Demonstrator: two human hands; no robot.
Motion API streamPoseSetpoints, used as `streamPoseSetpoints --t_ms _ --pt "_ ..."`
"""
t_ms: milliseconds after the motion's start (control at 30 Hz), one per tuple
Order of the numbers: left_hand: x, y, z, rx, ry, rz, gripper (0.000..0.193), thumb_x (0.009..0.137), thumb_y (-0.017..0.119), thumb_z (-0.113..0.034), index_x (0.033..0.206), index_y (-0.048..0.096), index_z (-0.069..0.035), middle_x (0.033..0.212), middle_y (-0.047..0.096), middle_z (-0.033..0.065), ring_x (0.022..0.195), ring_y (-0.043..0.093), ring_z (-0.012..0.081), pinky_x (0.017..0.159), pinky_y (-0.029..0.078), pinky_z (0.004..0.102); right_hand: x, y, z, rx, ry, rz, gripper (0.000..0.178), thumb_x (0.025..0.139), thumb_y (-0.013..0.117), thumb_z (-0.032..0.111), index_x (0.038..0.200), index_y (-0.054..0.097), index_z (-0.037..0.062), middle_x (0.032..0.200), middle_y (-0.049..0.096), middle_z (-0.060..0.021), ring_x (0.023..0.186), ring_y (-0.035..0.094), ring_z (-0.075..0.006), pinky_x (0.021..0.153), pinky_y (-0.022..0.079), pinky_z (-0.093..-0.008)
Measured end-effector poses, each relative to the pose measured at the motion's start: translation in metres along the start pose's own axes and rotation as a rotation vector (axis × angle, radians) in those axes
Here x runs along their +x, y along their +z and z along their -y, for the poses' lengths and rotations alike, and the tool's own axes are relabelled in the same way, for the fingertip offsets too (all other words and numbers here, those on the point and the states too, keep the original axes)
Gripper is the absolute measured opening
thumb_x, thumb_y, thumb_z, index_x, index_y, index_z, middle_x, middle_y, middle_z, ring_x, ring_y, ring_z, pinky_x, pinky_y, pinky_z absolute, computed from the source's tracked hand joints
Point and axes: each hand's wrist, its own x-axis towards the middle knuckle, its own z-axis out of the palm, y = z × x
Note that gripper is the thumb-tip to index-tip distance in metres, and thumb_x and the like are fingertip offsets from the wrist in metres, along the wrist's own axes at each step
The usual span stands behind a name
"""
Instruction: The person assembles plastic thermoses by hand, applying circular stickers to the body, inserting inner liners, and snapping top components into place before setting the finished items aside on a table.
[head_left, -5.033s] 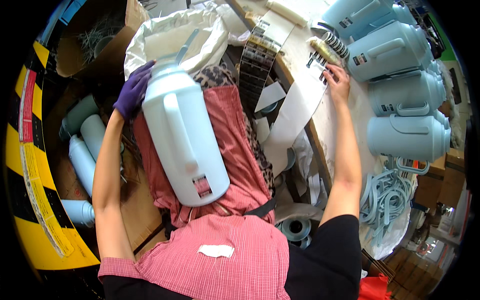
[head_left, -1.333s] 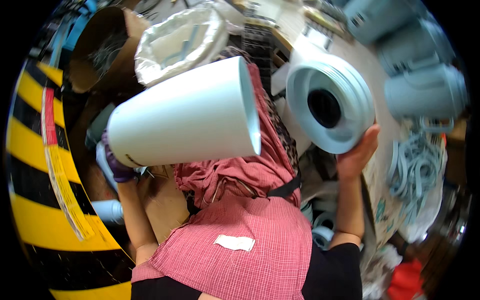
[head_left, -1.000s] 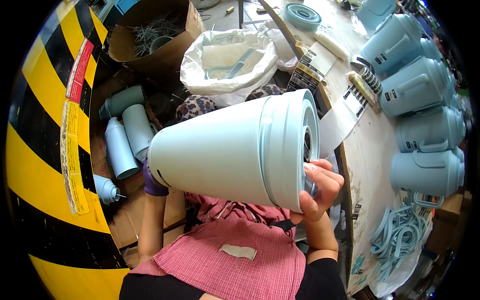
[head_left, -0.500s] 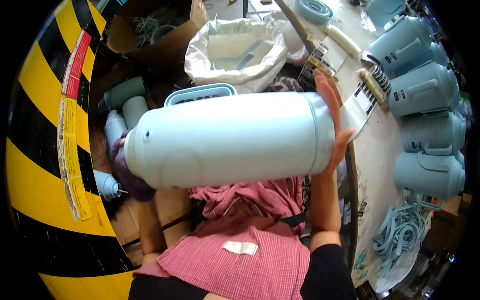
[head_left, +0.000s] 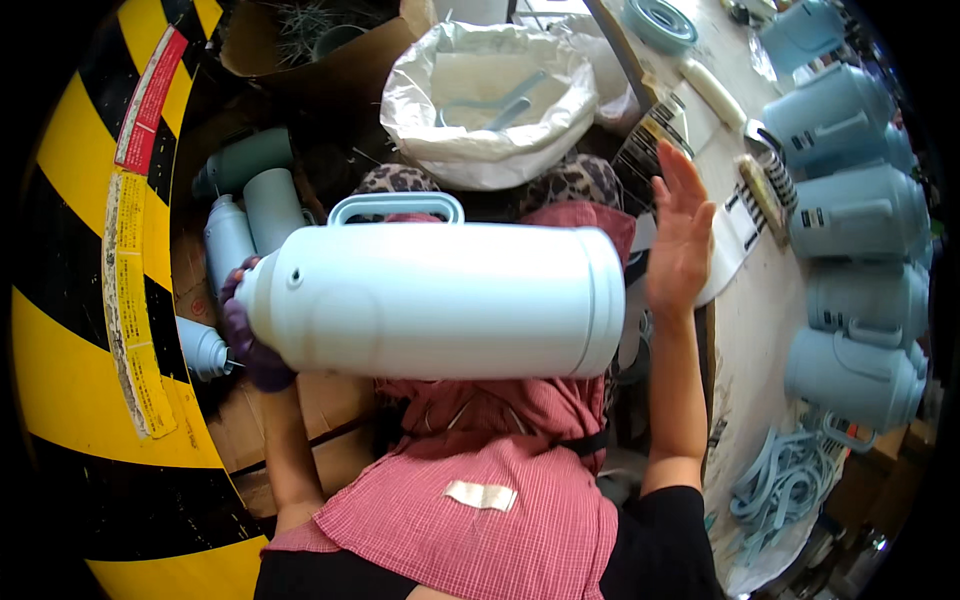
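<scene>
A pale blue thermos flask body (head_left: 440,300) lies sideways in front of me over my lap, its narrower neck end to the left and its wide base to the right. A looped side handle (head_left: 396,208) sticks up from its far side, and a small dark hole shows near the neck. My left hand (head_left: 252,330), in a purple glove, is closed around the neck end. Bare and raised just right of the base, my right hand (head_left: 682,232) has its fingers stretched out and touches nothing.
A white sack (head_left: 490,150) holding blue strip parts stands ahead. Several flask bodies (head_left: 272,210) lie at the left by a yellow-black striped panel (head_left: 60,330). On the right table (head_left: 735,350) are finished-looking blue flasks (head_left: 855,210) and a heap of blue handles (head_left: 785,480).
My right hand has come off the flask's base and moved slightly right, leaving a gap. The flask has shifted a little left and down, still in my left hand.
</scene>
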Motion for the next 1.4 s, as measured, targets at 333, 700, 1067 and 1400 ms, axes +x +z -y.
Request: streamPoseSetpoints --t_ms 333,700,1067,1400 --pt "0.035 0.147 -0.043 0.490 -0.071 0.192 0.067 0.076 0.087 -0.048 0.121 0.055 -0.010 0.158 0.032 0.0250 0.144 0.039 0.0435 0.117 0.034 0.0509 0.162 0.160 -0.181 -1.508 0.159 1.169 0.032 0.094 0.057 0.014 0.120 0.073 0.0110 0.115 0.073 -0.0170 0.110 0.069 -0.0313 0.094 0.054 -0.0419" --pt "0.010 0.150 -0.036 0.212 0.207 0.001 0.122 0.068 0.090 -0.058 0.158 0.023 -0.009 0.125 0.060 0.0244 0.119 0.057 0.0363 0.112 0.038 0.0532 0.187 0.093 -0.179 -1.209 -0.621 0.473 0.046 0.099 0.065 0.024 0.143 0.053 0.0269 0.101 0.073 -0.0100 0.096 0.066 -0.0249 0.078 0.057 -0.0380" --pt "-0.003 0.183 -0.023 0.745 0.440 0.402 0.109 0.070 0.086 -0.065 0.147 0.038 -0.005 0.115 0.066 0.0215 0.111 0.066 0.0370 0.112 0.037 0.0569 -0.012 0.125 0.078 0.278 0.190 0.080 0.064 0.101 0.044 0.007 0.161 0.023 0.0079 0.054 0.039 0.0036 0.035 0.036 -0.0037 0.036 0.031 -0.0206" --pt "-0.018 0.189 -0.012 0.652 0.416 0.390 0.106 0.070 0.086 -0.063 0.148 0.041 -0.007 0.119 0.067 0.0164 0.123 0.060 0.0348 0.123 0.021 0.0541 -0.030 0.121 0.049 0.360 0.142 -0.002 0.061 0.101 0.047 0.006 0.159 0.029 0.0049 0.060 0.043 0.0018 0.048 0.043 -0.0070 0.049 0.040 -0.0224"
